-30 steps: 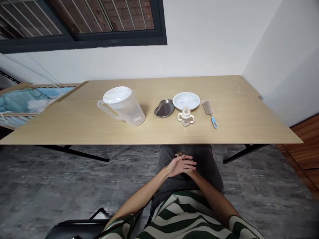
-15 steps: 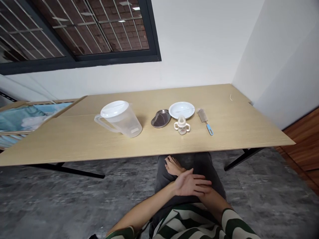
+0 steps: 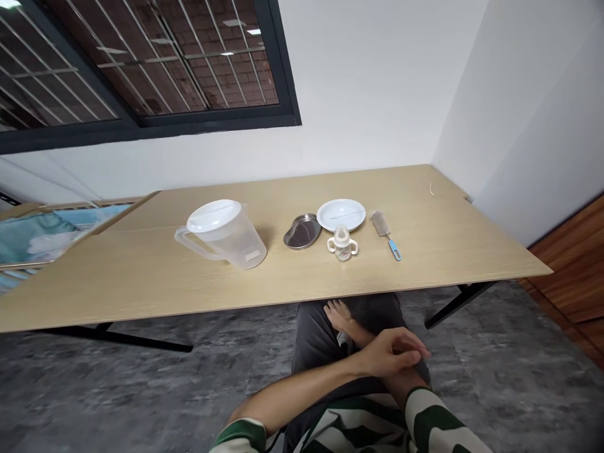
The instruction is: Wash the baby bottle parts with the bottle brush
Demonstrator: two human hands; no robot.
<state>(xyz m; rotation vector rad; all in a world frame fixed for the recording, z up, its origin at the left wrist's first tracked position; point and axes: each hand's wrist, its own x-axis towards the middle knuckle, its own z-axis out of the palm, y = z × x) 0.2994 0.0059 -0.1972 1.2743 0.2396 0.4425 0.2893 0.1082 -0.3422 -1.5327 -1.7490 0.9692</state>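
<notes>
My arms cross over my lap below the table. My left hand (image 3: 395,351) is over my right forearm, loosely curved, thumb and fingers apart and nothing in it. Resting on the dark trousers near the table edge, my right hand (image 3: 338,314) has its fingers a little spread and is empty. On the table, a clear bottle with two white handles (image 3: 342,245) stands upright in front of a white plate (image 3: 340,215). Left of them are a kidney-shaped metal tray (image 3: 302,232) and a large lidded plastic jug (image 3: 231,236). A blue-handled brush (image 3: 387,236) lies to the right.
The wooden table (image 3: 283,283) has black legs and stands against a white wall. A small white strip (image 3: 431,189) lies near its back right. At the left is a cot (image 3: 51,233) with blue and green cloth; a barred window (image 3: 189,63) is above.
My left hand has shifted right and turned from palm up to a curved pose over the right forearm. My right hand has moved slightly right. The view has tilted slightly; the table items look unmoved.
</notes>
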